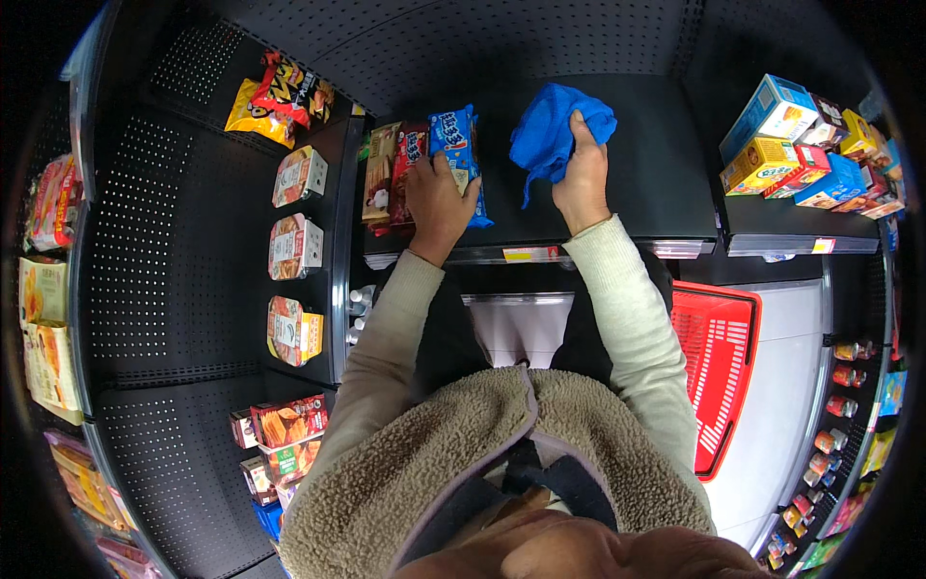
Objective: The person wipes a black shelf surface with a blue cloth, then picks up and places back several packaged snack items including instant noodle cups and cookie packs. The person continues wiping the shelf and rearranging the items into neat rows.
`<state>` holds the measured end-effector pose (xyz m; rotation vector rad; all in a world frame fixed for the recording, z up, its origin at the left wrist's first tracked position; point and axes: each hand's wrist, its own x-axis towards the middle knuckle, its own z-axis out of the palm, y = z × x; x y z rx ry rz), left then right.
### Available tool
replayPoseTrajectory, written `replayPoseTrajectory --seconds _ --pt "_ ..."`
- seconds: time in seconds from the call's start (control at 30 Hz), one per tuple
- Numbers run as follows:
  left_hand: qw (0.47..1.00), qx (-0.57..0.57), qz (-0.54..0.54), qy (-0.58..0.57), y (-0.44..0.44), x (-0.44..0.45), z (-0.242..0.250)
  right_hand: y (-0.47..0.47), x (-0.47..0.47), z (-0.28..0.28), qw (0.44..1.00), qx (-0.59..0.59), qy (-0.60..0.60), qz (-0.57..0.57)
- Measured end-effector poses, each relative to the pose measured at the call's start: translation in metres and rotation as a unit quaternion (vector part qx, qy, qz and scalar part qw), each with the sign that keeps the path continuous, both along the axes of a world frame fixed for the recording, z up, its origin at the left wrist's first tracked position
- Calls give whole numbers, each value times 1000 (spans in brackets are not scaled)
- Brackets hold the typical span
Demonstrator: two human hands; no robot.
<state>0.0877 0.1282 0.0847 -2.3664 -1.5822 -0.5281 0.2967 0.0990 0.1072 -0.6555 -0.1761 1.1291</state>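
My left hand rests on the packaged snacks at the left end of the black shelf. Its fingers lie over the front of a blue snack packet and the edge of a red snack packet; whether they grip either one I cannot tell. A beige snack packet stands to the left of these. My right hand holds a crumpled blue cloth over the middle of the same shelf, thumb on top.
Snack boxes stand grouped on the right-hand shelf. On the left are plastic-lidded food tubs, bright snack bags and stacked biscuit boxes. A red shopping basket sits on the floor at my right, near small jars.
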Motion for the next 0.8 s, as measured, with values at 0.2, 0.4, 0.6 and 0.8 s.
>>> replayPoseTrajectory --seconds 0.2,0.4,0.6,0.8 --pt "997 -40 62 -9 1 13 1 1 3 0 1000 -10 24 15" --pt "986 -120 103 -55 16 18 4 4 3 -2 999 -30 32 -22" --pt "734 -377 -68 -560 -3 4 35 1 -4 -9 965 32 -239 -100" --pt "391 -487 -219 -750 3 -1 9 -43 -61 0 788 149 -593 -65"
